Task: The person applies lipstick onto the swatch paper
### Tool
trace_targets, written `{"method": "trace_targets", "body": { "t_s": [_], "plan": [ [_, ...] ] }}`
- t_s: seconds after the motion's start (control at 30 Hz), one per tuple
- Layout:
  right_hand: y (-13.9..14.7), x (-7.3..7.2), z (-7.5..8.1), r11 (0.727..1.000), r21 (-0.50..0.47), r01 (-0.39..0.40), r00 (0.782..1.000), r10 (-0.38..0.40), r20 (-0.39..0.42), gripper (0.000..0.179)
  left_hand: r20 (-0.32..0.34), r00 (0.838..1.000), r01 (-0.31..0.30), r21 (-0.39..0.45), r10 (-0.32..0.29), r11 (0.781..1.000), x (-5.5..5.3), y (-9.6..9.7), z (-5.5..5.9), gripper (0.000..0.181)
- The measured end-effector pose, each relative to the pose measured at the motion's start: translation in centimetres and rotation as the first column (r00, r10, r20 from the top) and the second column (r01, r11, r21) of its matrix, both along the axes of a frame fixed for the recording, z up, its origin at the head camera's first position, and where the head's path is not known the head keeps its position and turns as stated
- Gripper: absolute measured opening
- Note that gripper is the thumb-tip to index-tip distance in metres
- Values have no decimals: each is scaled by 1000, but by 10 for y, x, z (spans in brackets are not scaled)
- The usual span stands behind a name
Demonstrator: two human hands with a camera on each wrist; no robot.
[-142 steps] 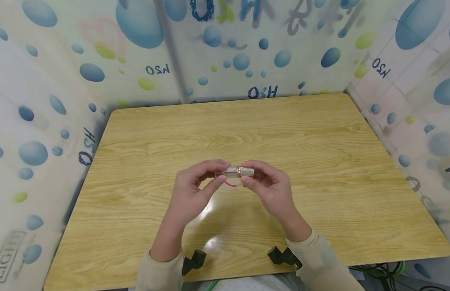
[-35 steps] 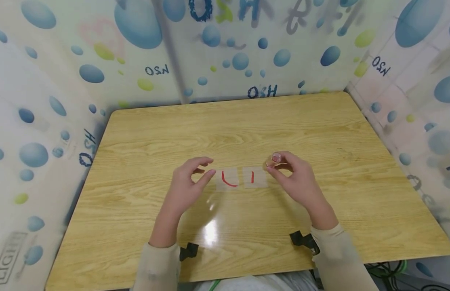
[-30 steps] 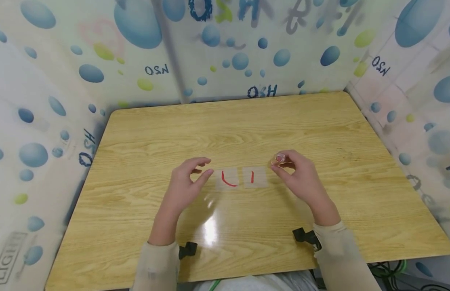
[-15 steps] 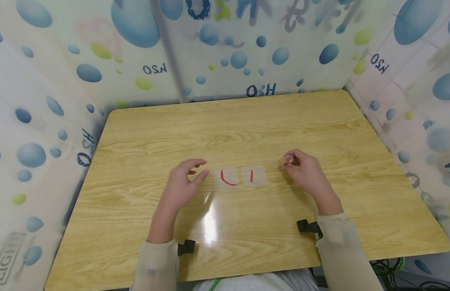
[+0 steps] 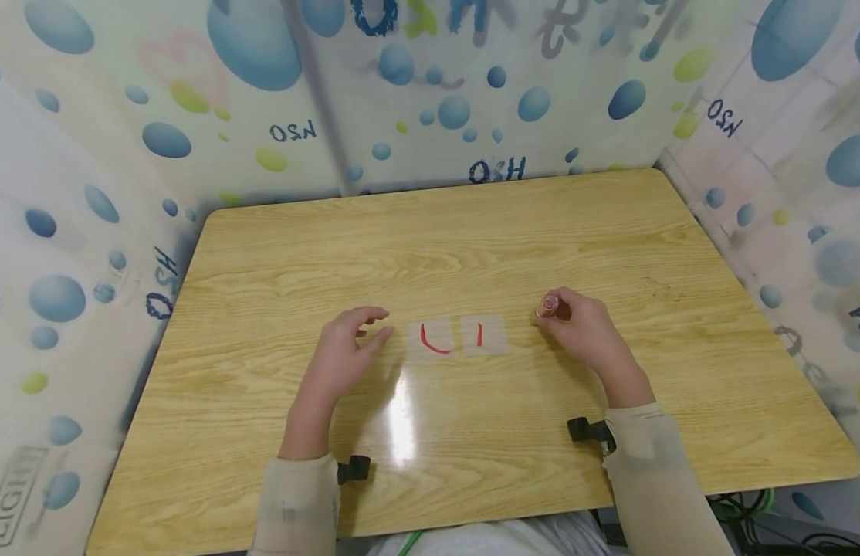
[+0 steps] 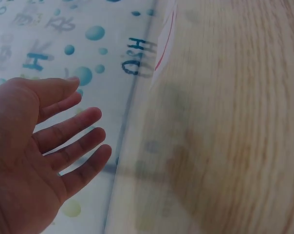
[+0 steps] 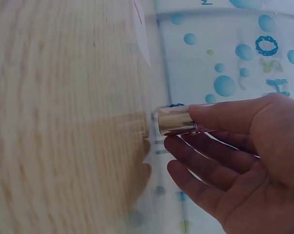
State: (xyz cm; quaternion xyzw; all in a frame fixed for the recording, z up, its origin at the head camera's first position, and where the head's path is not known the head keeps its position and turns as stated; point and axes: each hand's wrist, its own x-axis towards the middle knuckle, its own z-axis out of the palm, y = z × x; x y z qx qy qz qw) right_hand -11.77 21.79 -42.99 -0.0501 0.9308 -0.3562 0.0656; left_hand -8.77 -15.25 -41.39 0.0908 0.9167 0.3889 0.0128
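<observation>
My right hand (image 5: 581,328) pinches a lipstick (image 5: 547,306) between thumb and fingers, right of two small pale squares. It stands roughly upright, its pinkish clear end facing up. In the right wrist view the shiny metal end of the lipstick (image 7: 174,121) points at the tabletop, close to it. My left hand (image 5: 343,351) is left of the squares, with nothing in it. Its fingers are relaxed and spread in the left wrist view. The left square (image 5: 418,352) bears a curved red stroke; the right square (image 5: 495,341) has a short straight red one.
A light wood-grain table (image 5: 430,247) fills the space before me. Walls with blue and green spots (image 5: 397,62) enclose it on the back and sides. Dark and green cables (image 5: 746,506) hang beyond the front right edge. Black wrist mounts (image 5: 353,469) sit at both cuffs.
Earlier both hands held the lipstick over the squares. The left hand has let go and drawn back left; the right has carried the lipstick right and turned it upright, lowering it toward the table.
</observation>
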Motion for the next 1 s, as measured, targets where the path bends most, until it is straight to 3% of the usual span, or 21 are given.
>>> {"method": "trace_targets", "body": {
  "t_s": [0.27,1.0],
  "plan": [
    [-1,3,2,999,7,-34,999,34,0,14,43,999,-7,6,6,1000,-1,-1,-3,37],
    [-4,7,2,998,12,-68,998,68,-4,12,36,999,-2,24,1,1000,0,0,-2,38]
  ]
}}
